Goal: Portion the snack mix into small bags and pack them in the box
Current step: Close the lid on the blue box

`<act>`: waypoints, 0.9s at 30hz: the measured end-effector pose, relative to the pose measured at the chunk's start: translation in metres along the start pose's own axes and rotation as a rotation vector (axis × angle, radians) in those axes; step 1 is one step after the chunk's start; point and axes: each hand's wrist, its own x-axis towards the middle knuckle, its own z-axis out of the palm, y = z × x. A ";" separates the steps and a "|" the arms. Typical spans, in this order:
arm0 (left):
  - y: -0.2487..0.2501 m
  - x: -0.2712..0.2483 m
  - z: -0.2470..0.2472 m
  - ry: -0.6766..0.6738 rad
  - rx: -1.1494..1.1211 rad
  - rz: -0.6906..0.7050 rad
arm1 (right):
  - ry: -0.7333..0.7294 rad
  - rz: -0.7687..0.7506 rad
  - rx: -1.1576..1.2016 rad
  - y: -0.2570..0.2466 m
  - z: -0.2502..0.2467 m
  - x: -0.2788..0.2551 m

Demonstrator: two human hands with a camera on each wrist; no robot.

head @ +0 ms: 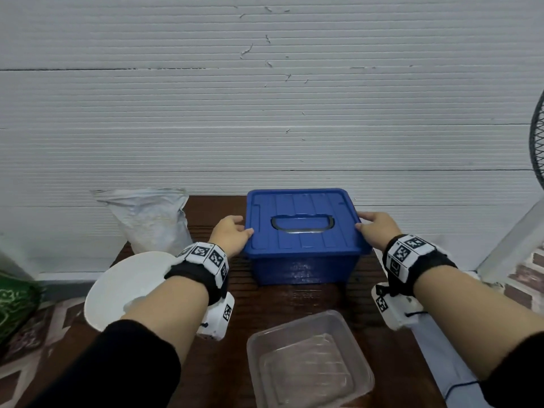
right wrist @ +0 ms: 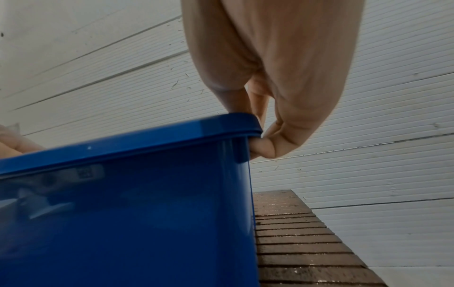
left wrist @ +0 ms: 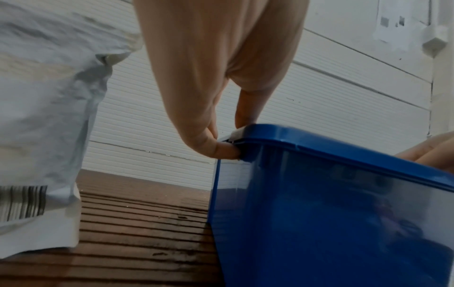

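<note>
A blue plastic box with its blue lid on stands at the back middle of the dark slatted table. My left hand pinches the lid's left edge, thumb on top and fingers curled under the rim. My right hand pinches the right edge of the blue lid the same way. The big bag of snack mix stands upright at the back left; the same bag fills the left of the left wrist view. The box's inside is hidden.
A white plate lies at the table's left edge, partly under my left forearm. An empty clear plastic tray sits near the front. A white ribbed wall runs right behind the table. A fan's edge shows at the far right.
</note>
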 end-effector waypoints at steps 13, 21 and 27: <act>-0.035 -0.038 -0.002 0.045 -0.051 0.062 | 0.201 0.120 0.151 0.016 0.009 -0.043; -0.088 -0.089 -0.023 -0.037 -0.033 -0.007 | -0.039 0.164 -0.033 0.058 0.041 -0.102; -0.122 -0.112 -0.030 -0.089 0.038 -0.046 | -0.159 0.085 -0.238 0.068 0.061 -0.148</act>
